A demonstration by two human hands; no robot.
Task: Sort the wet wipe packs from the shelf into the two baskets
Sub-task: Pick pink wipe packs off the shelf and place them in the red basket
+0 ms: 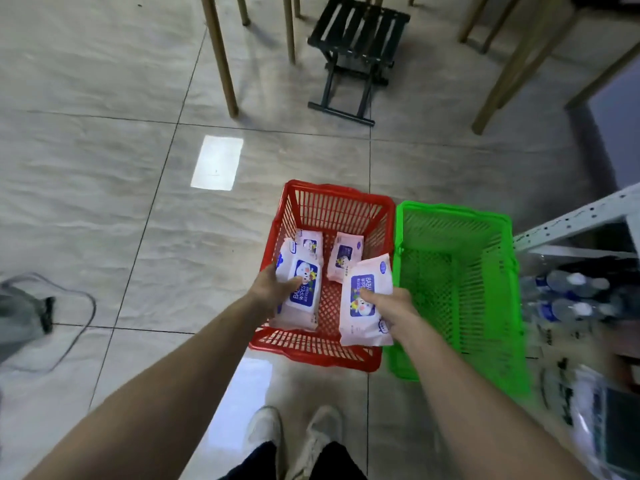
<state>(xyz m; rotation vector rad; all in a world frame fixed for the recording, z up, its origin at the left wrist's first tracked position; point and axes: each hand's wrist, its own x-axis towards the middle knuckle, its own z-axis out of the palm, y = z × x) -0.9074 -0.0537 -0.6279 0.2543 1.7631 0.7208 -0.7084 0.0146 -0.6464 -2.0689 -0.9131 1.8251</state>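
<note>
A red basket (337,194) and a green basket (453,211) stand side by side on the tiled floor. Two small pink wet wipe packs lie on the red basket's bottom, one at the back left (310,243) and one at the back right (345,257). My left hand (275,285) grips a larger pink-and-white baby wipes pack (304,292) over the red basket's left side. My right hand (391,303) holds a second large baby wipes pack (363,303) above the red basket's right side, near the wall shared with the green one. Nothing lies in the green basket.
A white metal shelf (575,220) at the right carries water bottles (568,296) and blurred packs. A black folding stool (356,53) and wooden furniture legs (221,60) stand farther off. A cable (79,327) lies at the left. My shoes (294,438) are below.
</note>
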